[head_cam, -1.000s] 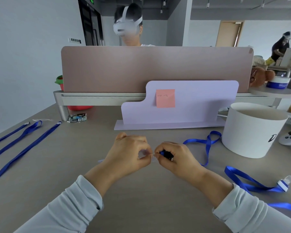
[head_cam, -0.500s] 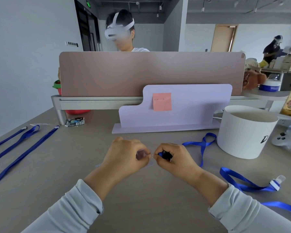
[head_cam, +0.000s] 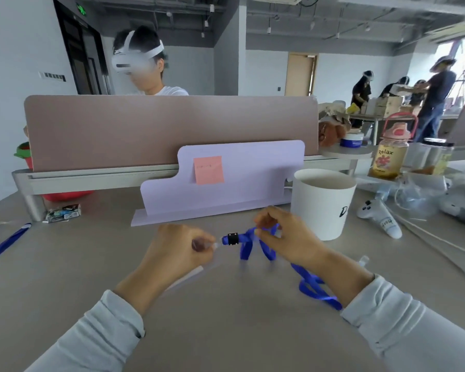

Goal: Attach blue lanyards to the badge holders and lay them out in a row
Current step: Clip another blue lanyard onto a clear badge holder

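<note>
Matte desk (head_cam: 226, 331), left hand (head_cam: 172, 253) pinching clear holder (head_cam: 192, 273), right hand (head_cam: 290, 237) lanyard (head_cam: 246, 247)

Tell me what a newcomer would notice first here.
First, the two hands at table centre: the left hand pinches a clear badge holder, and the right hand pinches the blue lanyard just beyond its black clip. Next, the pink sticky note on the lilac stand behind them, and the big white tub to the right.
</note>
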`<state>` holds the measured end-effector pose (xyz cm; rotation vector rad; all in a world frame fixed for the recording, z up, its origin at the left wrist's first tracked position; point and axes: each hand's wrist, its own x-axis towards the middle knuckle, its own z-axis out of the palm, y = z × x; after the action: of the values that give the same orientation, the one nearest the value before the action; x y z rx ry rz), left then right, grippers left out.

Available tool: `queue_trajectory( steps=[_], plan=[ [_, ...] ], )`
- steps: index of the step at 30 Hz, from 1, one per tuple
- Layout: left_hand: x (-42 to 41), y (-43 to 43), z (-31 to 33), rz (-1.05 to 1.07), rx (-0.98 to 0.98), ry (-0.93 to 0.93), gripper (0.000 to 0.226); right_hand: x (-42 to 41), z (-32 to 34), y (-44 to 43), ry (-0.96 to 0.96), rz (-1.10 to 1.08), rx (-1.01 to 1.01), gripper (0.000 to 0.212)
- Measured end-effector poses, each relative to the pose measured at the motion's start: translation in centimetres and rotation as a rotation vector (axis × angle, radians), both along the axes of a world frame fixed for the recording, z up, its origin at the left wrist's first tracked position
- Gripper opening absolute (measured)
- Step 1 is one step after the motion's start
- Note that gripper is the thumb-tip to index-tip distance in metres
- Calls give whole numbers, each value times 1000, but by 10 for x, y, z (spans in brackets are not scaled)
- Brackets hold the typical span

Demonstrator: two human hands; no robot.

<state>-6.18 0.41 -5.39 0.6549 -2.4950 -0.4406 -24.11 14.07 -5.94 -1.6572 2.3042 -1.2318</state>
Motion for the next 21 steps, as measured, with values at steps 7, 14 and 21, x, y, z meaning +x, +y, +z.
queue_trajectory(
  steps=[7,14,21],
  plan=[
    [-53,35,5,-49,-17,4,25,-41,-13,79,11,-221,198,12],
    [-75,63,11,-10,16,143,22,-54,-25,146,9,-233,768,102],
    [-74,68,6,-25,50,118,27,-56,-52,140,116,-293,710,72]
  ],
)
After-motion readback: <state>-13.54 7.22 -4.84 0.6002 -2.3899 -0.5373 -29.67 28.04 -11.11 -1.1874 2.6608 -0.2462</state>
